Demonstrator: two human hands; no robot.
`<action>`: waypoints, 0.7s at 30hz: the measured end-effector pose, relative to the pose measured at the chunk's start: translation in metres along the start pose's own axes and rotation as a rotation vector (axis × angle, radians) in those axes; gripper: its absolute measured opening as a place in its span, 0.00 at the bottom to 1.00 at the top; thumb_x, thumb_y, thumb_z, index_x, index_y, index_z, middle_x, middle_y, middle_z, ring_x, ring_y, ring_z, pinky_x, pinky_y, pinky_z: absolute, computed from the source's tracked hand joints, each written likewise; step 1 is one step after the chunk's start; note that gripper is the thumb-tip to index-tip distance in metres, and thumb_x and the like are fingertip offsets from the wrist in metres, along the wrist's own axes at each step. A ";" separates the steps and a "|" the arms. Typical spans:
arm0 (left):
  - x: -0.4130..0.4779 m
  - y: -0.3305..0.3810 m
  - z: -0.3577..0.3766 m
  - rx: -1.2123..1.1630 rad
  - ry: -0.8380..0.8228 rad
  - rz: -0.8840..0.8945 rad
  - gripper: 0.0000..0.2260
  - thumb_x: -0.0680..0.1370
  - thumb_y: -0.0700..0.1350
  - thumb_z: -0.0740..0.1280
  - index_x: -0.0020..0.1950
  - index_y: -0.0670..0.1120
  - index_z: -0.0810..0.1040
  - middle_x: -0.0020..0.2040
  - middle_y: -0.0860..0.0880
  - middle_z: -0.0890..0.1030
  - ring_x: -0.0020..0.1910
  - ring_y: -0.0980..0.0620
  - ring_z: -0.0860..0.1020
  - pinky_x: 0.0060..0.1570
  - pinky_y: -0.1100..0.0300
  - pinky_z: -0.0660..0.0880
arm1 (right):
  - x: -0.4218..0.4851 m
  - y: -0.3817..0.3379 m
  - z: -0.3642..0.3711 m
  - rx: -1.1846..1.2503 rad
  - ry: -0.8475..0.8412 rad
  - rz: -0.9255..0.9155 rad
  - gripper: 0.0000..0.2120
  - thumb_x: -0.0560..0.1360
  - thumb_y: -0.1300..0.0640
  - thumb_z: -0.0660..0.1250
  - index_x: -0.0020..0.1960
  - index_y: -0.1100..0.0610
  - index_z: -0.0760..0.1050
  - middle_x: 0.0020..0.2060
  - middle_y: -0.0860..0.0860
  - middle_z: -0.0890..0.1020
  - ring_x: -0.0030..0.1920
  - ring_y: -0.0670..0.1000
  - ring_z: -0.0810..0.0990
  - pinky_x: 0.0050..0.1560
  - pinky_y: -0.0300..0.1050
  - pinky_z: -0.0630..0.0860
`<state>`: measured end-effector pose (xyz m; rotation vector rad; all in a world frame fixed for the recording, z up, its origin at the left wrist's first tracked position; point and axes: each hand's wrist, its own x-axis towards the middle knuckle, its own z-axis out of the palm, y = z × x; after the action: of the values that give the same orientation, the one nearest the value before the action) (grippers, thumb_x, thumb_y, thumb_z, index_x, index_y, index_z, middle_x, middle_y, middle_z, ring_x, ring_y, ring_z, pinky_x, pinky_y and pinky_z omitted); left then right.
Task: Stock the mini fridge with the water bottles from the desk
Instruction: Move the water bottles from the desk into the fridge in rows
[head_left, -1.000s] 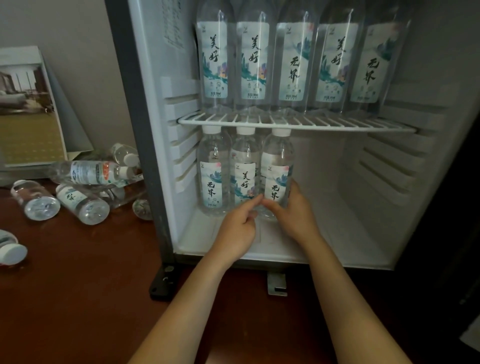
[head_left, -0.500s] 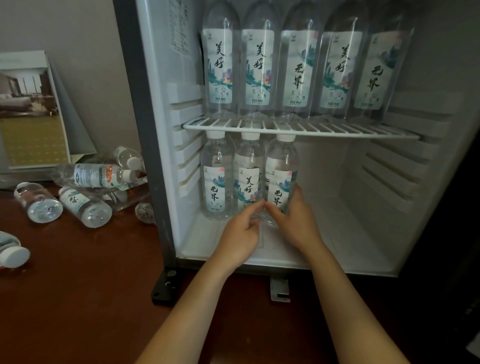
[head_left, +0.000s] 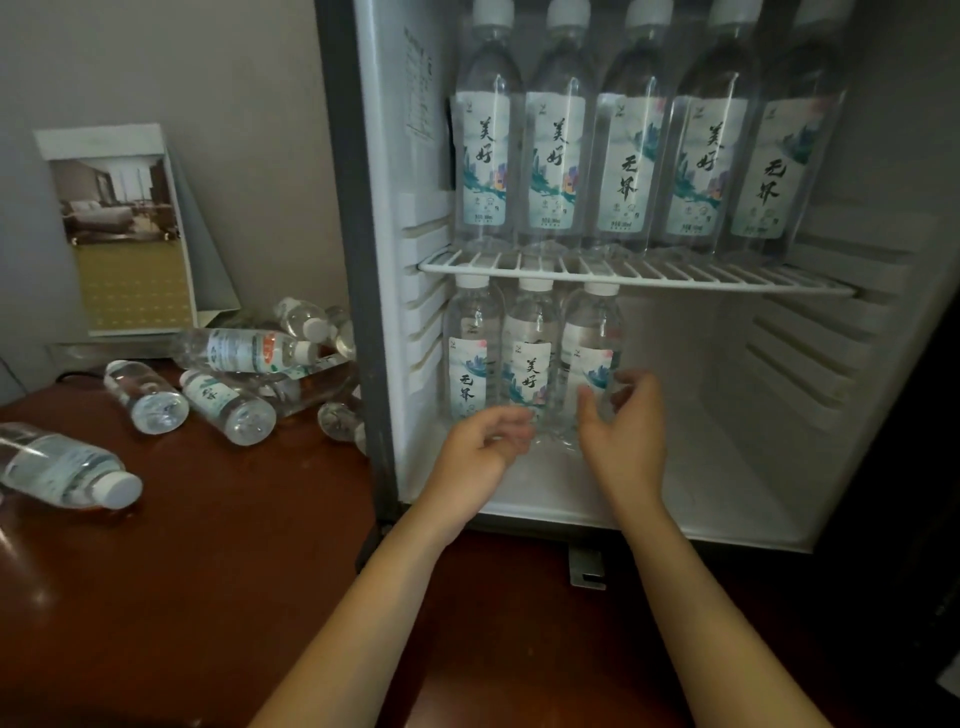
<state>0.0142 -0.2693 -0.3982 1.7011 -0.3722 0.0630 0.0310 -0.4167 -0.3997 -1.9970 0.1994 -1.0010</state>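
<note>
The open mini fridge (head_left: 779, 389) stands on the brown desk (head_left: 208, 571). Several tall water bottles (head_left: 623, 156) line its wire shelf (head_left: 675, 278). Below stand three small bottles in a row, left (head_left: 470, 353), middle (head_left: 530, 358) and right (head_left: 589, 338). My left hand (head_left: 483, 441) hovers before the middle bottle, fingers loosely curled, holding nothing. My right hand (head_left: 623, 431) is just in front of the right bottle with relaxed fingers, not gripping it. Several more bottles lie on the desk, among them a labelled one (head_left: 244, 351) and one near the left edge (head_left: 62, 467).
A folded card with a hotel room photo (head_left: 119, 228) leans against the wall behind the loose bottles. The fridge floor to the right of the three small bottles is bare white (head_left: 727, 467). A metal bracket (head_left: 587, 569) sticks out under the fridge front.
Both hands have let go of the right small bottle and drawn back a little and apart. The view has shifted right and down slightly.
</note>
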 end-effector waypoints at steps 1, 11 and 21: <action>-0.006 0.001 -0.009 0.006 -0.017 -0.008 0.14 0.78 0.35 0.60 0.52 0.54 0.76 0.50 0.52 0.81 0.51 0.55 0.80 0.56 0.61 0.74 | -0.005 -0.009 0.000 0.027 0.032 -0.029 0.12 0.74 0.55 0.67 0.55 0.59 0.71 0.45 0.52 0.75 0.47 0.52 0.75 0.44 0.45 0.73; -0.078 0.006 -0.124 0.127 0.041 -0.071 0.12 0.80 0.38 0.59 0.50 0.54 0.78 0.46 0.51 0.82 0.43 0.58 0.81 0.48 0.65 0.76 | -0.084 -0.091 0.053 0.181 -0.290 -0.218 0.03 0.73 0.63 0.66 0.41 0.58 0.74 0.29 0.46 0.73 0.33 0.49 0.74 0.37 0.45 0.70; -0.122 -0.048 -0.245 0.467 0.421 -0.165 0.13 0.76 0.33 0.61 0.54 0.46 0.79 0.48 0.51 0.80 0.50 0.54 0.78 0.49 0.68 0.72 | -0.164 -0.164 0.163 0.093 -0.792 -0.260 0.02 0.74 0.56 0.64 0.43 0.51 0.75 0.39 0.52 0.81 0.43 0.53 0.79 0.41 0.43 0.70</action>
<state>-0.0466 -0.0002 -0.4327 2.1102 0.1098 0.4056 0.0020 -0.1354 -0.4183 -2.2064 -0.5364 -0.2951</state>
